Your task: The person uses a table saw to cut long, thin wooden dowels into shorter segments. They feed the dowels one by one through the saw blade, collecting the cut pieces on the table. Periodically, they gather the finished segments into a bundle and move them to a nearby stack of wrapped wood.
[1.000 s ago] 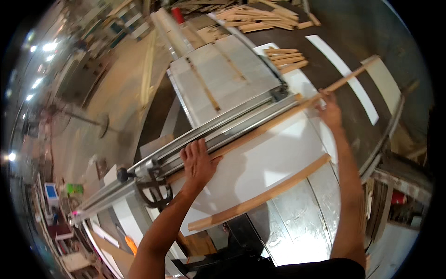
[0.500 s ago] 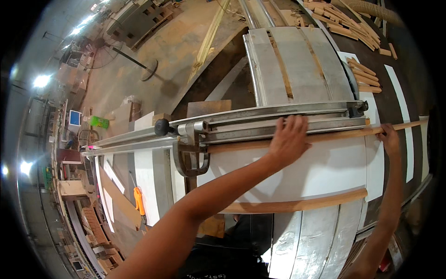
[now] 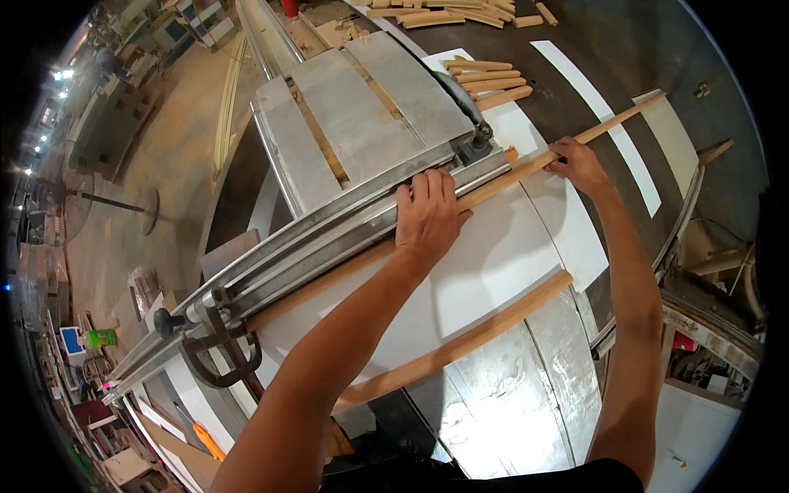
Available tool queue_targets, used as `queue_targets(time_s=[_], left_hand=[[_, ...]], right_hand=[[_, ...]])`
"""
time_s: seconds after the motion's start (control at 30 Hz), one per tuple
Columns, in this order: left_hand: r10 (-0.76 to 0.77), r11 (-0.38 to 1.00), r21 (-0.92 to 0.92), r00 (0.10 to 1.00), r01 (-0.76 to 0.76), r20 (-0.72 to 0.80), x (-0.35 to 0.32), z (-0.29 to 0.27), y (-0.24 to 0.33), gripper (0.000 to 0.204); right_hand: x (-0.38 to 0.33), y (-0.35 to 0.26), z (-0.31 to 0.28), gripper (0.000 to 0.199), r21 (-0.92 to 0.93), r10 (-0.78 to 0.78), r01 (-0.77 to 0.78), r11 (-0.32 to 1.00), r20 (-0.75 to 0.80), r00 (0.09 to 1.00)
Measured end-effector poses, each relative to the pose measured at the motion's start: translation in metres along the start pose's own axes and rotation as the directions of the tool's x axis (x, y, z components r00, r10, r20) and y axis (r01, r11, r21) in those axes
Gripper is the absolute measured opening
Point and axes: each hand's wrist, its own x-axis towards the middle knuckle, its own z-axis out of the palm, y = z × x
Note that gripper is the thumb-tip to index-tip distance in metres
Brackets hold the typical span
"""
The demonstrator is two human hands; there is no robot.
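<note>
Wood strip (image 3: 612, 124) in right hand (image 3: 580, 164)

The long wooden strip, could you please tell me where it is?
In the head view, the strip lies along the metal rail, reaching upper right past the right hand.

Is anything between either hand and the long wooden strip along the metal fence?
Nothing visible. The right hand holds the strip directly, beyond the fence's end. The left hand lies across fence and strip, fingers over the fence; its underside is hidden.
</note>
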Motion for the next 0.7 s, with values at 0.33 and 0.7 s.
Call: queue_targets(time_s=[0.33, 0.7], left_hand=[[-0.009, 0.999, -0.031, 1.0, 0.01, 0.028, -0.003, -0.001, -0.002, 0.081], [-0.002, 0.998, -0.057, 0.999, 0.004, 0.036, -0.001, -0.003, -0.001, 0.08]], right_hand=[[-0.001, 0.017, -0.004, 0.037, -0.09, -0.119, 0.111, 0.99, -0.083, 0.989], [0.002, 0.023, -0.004, 0.033, -0.11, -0.197, 0.186, 0.976, -0.091, 0.976]])
